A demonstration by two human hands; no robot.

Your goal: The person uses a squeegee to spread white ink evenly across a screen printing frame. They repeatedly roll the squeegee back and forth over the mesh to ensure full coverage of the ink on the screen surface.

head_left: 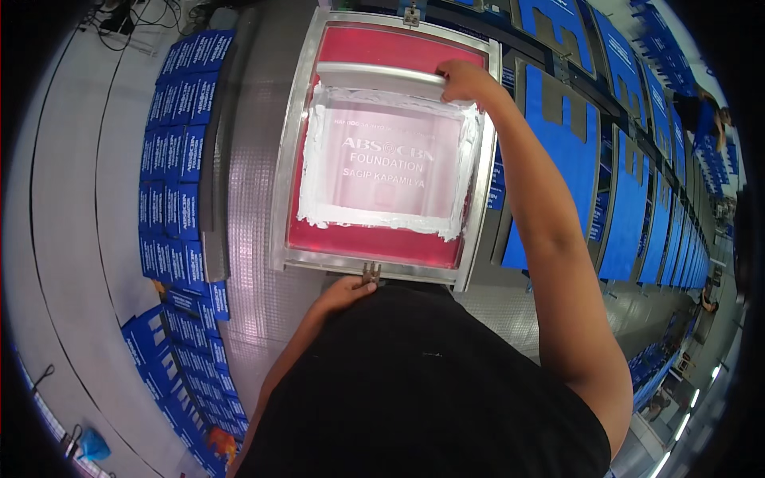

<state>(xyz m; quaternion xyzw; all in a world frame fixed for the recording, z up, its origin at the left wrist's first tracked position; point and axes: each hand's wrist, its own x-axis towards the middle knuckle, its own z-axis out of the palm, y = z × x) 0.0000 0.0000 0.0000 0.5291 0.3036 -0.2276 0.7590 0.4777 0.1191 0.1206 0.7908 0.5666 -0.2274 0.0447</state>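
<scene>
In front of me lies a silk-screen printing frame [414, 275] with a silver metal border and red-pink mesh [398, 46]. White ink [382, 219] rims the pale middle panel, where lettering shows through. A long, light-coloured squeegee [374, 77] lies crosswise near the far end of the mesh, at the ink's far edge. My right hand [466, 82] is closed around the squeegee's right end, that arm stretched forward. At the frame's near edge, my left hand [347, 292] has its fingers closed at a small metal bracket [370, 273]. What lies beneath the screen is mostly hidden.
Rows of blue printed pieces [175, 151] lie along the left side. To the right, blue cut-out sheets [558, 143] on boards run into the distance. A metal fitting [411, 16] sits at the frame's far edge. Another person [705, 119] is at far right.
</scene>
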